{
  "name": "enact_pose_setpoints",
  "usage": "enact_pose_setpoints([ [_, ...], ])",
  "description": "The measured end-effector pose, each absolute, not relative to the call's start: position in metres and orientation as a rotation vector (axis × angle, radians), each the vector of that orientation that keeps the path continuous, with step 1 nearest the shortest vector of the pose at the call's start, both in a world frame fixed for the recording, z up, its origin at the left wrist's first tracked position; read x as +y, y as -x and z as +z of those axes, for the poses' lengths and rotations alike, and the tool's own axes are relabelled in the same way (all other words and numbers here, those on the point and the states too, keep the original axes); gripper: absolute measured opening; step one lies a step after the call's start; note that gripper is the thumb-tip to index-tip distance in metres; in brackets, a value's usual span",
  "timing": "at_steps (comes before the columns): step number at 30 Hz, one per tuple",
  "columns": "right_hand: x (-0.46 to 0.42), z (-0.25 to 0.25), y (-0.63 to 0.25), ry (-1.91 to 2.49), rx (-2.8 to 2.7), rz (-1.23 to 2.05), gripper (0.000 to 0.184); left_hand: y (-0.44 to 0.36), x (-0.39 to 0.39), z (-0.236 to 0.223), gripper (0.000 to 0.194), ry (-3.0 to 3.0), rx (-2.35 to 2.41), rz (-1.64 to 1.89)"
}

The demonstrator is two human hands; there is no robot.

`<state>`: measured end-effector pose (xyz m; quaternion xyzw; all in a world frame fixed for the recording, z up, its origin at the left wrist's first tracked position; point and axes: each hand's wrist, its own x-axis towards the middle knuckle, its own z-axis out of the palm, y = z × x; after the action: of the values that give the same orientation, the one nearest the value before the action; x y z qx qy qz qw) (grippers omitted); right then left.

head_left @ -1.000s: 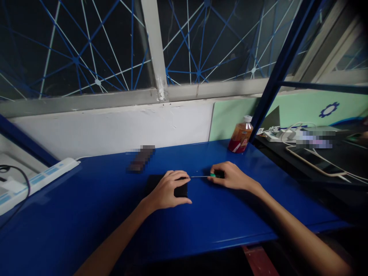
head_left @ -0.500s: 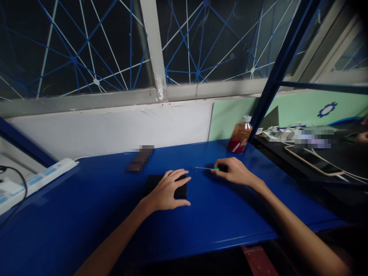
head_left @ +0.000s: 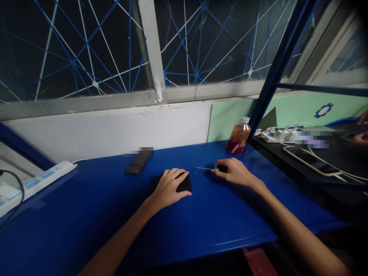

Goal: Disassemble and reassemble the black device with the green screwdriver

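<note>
A flat black box-like object (head_left: 184,185) lies on the blue table (head_left: 201,226). Across its top and sides my left hand (head_left: 169,188) is spread, thumb at the near right edge and fingers at the far edge, gripping it. To the right, my right hand (head_left: 232,171) is closed around the handle of a screwdriver (head_left: 216,168), green at the front and dark behind. The thin metal shaft points left, its tip apart from the black object. A tiny bright speck (head_left: 196,173) sits on the table just below that tip; it is too small to name.
Behind my right hand stands a drink bottle (head_left: 238,136) with a white cap. A blurred-out dark item (head_left: 140,161) lies at the back left. A white power strip (head_left: 37,184) runs along the left. On the black table at right are a phone (head_left: 312,161), cables and another person's hand (head_left: 360,138).
My right hand has drawn the screwdriver's tip back and up, away from the black object. My left hand has loosened, then closed on the object, which has shifted slightly right and turned.
</note>
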<state>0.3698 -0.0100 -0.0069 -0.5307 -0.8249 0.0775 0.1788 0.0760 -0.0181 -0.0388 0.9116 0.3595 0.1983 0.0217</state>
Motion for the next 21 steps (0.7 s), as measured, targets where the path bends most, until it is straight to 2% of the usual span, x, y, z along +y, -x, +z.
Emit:
enact_pose_setpoints([
  [7,-0.010,-0.006,-0.370,1.518,-2.322,0.203,0.029,-0.083,-0.018,-0.043,0.055,-2.906,1.154,0.654],
  [21,-0.012,-0.005,-0.366,1.475,-2.346,0.281,0.029,-0.070,-0.016,-0.042,0.055,-2.924,1.144,0.563],
])
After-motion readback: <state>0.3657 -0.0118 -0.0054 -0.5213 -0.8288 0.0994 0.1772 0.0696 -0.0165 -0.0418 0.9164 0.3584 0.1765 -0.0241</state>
